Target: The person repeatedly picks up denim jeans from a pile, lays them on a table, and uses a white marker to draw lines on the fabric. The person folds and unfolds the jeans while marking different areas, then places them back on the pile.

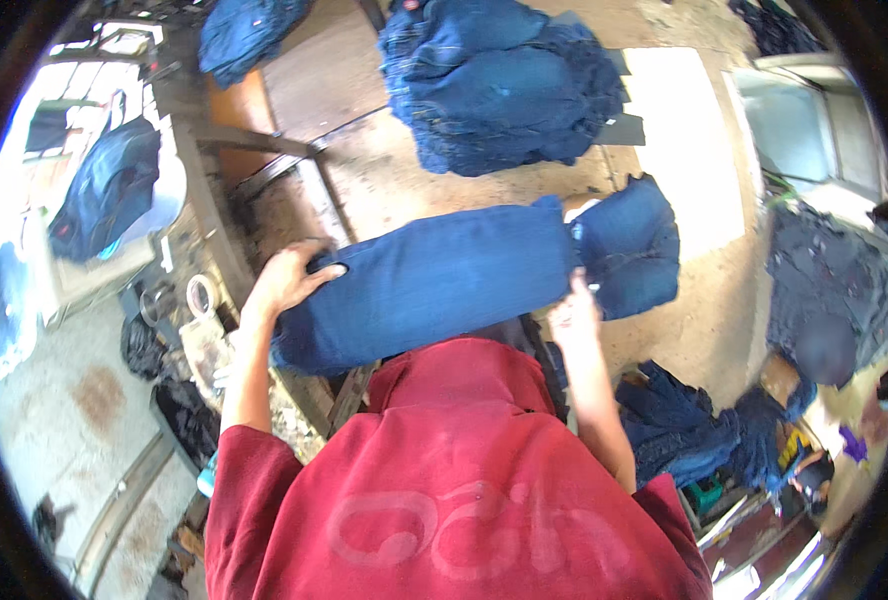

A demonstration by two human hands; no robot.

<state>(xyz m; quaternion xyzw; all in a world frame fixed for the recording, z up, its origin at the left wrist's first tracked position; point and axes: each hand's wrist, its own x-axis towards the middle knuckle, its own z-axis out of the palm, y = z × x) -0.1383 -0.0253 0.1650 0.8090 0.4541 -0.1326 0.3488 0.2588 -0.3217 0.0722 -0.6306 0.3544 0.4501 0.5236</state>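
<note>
A worn, tan tabletop (pixel 394 165) spreads beneath several heaps of denim. The folded blue jeans (pixel 434 280) lie slantwise across its near side, between the two hands. The left hand (pixel 294 280) touches their 10 o'clock edge, thumb parted from the fingers; the right hand (pixel 575 312) is curled at their 4 o'clock corner. I cannot tell how firmly either grips. Just beside, at 3 o'clock, a darker denim piece (pixel 632 245) crowds the right end. A big jeans pile (pixel 499 90) blocks 12 to 1 o'clock, with a bare strip of tabletop before it. At 10 o'clock a wooden frame (pixel 254 138) limits movement; beyond the tabletop's edge, a tape roll (pixel 202 297) sits at 9 o'clock. Crumpled denim (pixel 679 425) lies at 4 o'clock, greyish-black cloth (pixel 829 275) farther out at 3. The wearer's red shirt (pixel 464 470) closes off 6 o'clock.
</note>
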